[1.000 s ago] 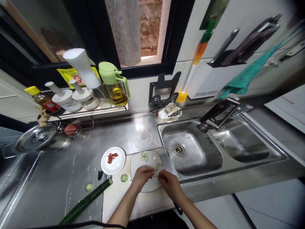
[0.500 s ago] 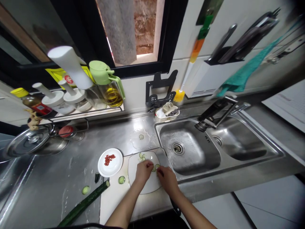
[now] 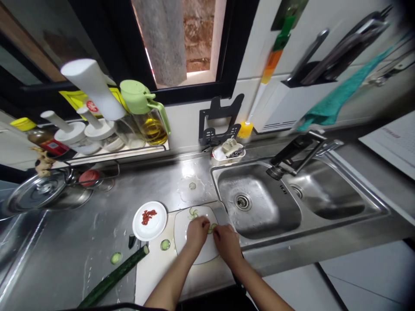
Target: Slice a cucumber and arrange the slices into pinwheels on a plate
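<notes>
Wet steel counter (image 3: 97,224) under window. Both hands over white plate (image 3: 181,229): left hand (image 3: 196,230) and right hand (image 3: 226,242) pinched narrow on cucumber slices (image 3: 211,227), fingertips close for fine arranging. Uncut cucumber (image 3: 113,276) parked at plate's 8 o'clock, clear of hands.

No wording can be read anywhere. The yellow packet (image 3: 84,100) behind the bottles bears a red round mark, and the bottle's red label (image 3: 54,146) and the paper sheet (image 3: 394,140) carry print too blurred to make out.
</notes>
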`<state>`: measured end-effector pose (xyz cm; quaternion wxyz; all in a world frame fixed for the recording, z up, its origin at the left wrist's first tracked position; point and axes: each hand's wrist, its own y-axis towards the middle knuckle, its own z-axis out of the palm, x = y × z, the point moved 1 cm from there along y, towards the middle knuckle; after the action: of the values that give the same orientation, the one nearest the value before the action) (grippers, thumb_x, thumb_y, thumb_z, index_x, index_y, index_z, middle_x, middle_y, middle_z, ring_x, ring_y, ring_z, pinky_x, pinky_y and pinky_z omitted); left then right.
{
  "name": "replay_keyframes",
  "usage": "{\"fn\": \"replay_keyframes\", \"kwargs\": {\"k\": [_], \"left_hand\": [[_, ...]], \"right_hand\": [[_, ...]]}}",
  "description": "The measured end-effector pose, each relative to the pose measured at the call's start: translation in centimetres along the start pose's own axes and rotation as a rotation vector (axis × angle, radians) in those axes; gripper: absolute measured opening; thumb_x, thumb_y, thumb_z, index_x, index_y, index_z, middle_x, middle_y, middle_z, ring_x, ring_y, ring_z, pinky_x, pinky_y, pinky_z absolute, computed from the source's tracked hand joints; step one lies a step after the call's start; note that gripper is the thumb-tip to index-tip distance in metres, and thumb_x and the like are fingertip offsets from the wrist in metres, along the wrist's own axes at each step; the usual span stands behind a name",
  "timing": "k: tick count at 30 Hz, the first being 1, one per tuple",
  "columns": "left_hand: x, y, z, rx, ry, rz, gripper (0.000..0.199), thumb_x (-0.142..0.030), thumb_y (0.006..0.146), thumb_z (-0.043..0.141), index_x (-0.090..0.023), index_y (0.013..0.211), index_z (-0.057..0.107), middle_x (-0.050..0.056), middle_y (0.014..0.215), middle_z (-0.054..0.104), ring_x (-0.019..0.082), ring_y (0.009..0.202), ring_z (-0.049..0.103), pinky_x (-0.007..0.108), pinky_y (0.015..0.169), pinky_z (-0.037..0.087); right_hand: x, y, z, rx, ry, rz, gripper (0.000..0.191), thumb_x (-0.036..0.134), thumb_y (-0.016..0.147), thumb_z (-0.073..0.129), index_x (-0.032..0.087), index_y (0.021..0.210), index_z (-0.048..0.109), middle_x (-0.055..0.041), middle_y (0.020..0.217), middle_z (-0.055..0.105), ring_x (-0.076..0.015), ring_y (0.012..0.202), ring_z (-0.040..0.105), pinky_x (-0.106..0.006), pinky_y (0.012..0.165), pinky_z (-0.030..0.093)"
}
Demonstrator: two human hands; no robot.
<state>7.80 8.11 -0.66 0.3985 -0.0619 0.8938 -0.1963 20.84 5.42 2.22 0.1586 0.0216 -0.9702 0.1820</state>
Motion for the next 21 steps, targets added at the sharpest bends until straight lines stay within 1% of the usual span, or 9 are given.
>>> {"fn": "replay_keyframes", "kwargs": {"k": [8, 13, 15, 17, 21], "left_hand": [[-0.08, 0.04, 0.36, -0.014, 0.053, 0.041, 0.013, -0.017, 0.079, 0.053, -0.019, 0.080, 0.066, 0.002, 0.081, 0.065, 0.014, 0.079, 0.056, 0.024, 0.072, 0.036], [0.16, -0.13, 0.57, -0.058, 0.028, 0.005, 0.012, -0.017, 0.079, 0.054, -0.019, 0.088, 0.063, 0.002, 0.083, 0.064, 0.014, 0.077, 0.055, 0.024, 0.070, 0.036], [0.20, -0.18, 0.57, -0.056, 0.038, 0.010, 0.009, -0.018, 0.080, 0.054, -0.019, 0.083, 0.062, 0.002, 0.082, 0.063, 0.014, 0.077, 0.055, 0.024, 0.070, 0.036], [0.17, -0.21, 0.54, -0.041, 0.062, 0.036, 0.011, -0.019, 0.081, 0.052, -0.018, 0.078, 0.063, 0.003, 0.081, 0.062, 0.014, 0.078, 0.055, 0.024, 0.070, 0.036], [-0.02, -0.38, 0.50, -0.032, 0.094, 0.060, 0.014, -0.020, 0.084, 0.050, -0.018, 0.080, 0.063, 0.005, 0.085, 0.062, 0.016, 0.081, 0.056, 0.025, 0.072, 0.036]], "right_hand": [[0.37, 0.04, 0.31, -0.010, -0.061, 0.002, 0.019, 0.020, 0.090, 0.045, 0.021, 0.085, 0.064, -0.0040, 0.088, 0.067, -0.0220, 0.093, 0.053, -0.029, 0.066, 0.030], [0.48, 0.08, 0.49, -0.036, -0.088, 0.007, 0.019, 0.020, 0.091, 0.045, 0.021, 0.088, 0.064, -0.0054, 0.092, 0.065, -0.0224, 0.095, 0.052, -0.030, 0.065, 0.031], [0.51, 0.08, 0.43, -0.034, -0.093, 0.002, 0.019, 0.021, 0.090, 0.045, 0.021, 0.088, 0.064, -0.0056, 0.093, 0.065, -0.0221, 0.095, 0.052, -0.029, 0.066, 0.031], [0.49, 0.09, 0.40, -0.031, -0.095, -0.002, 0.019, 0.021, 0.091, 0.045, 0.021, 0.088, 0.064, -0.0055, 0.093, 0.065, -0.0218, 0.095, 0.052, -0.029, 0.066, 0.032], [0.36, 0.13, 0.49, -0.027, -0.104, -0.006, 0.020, 0.021, 0.091, 0.043, 0.021, 0.088, 0.063, -0.0049, 0.093, 0.064, -0.0218, 0.096, 0.051, -0.029, 0.066, 0.032]]}}
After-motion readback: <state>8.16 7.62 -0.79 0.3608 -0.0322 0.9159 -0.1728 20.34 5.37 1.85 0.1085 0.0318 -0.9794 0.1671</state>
